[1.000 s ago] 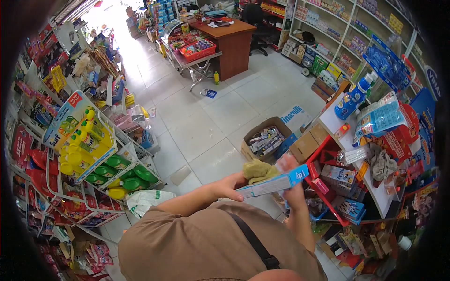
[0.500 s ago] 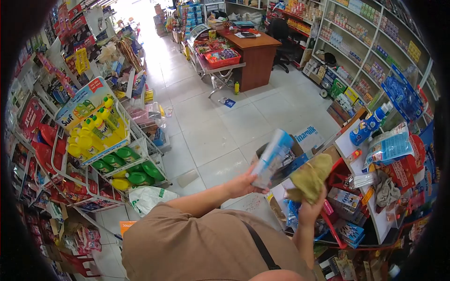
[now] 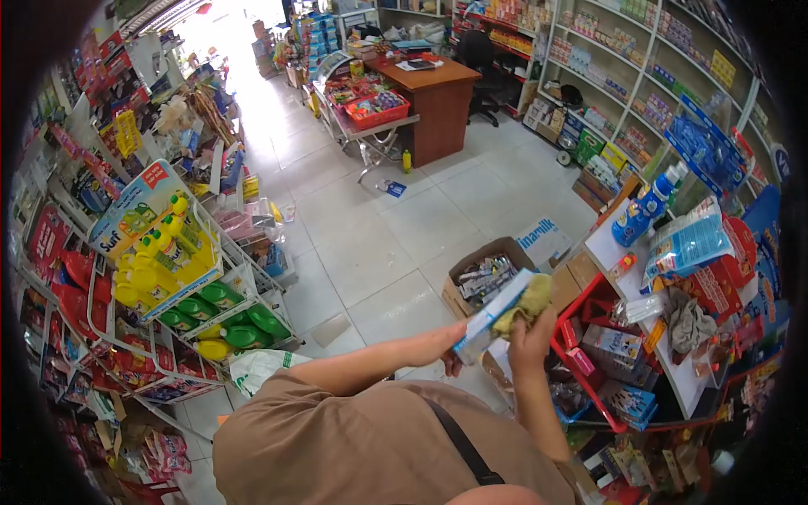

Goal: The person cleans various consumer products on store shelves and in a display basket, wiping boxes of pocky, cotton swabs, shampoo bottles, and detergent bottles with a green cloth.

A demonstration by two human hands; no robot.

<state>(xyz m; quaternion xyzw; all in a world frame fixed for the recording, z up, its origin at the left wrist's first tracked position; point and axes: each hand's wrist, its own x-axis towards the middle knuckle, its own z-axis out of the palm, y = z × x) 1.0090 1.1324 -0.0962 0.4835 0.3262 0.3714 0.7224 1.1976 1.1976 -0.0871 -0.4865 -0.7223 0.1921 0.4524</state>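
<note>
Slim, straight-edged blue-and-white box (image 3: 492,311), near end held in the left hand (image 3: 444,346)'s fingers, rumpled olive cloth (image 3: 532,300) bunched in the right hand (image 3: 532,338)'s fingers along its edge

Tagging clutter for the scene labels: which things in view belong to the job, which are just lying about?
In the job:
blue-and-white box, in the left hand
olive cloth, in the right hand, apparently against the box

Likely just lying about:
grey cloth on the white counter
blue bottle, same counter
yellow bottle by the desk
</note>
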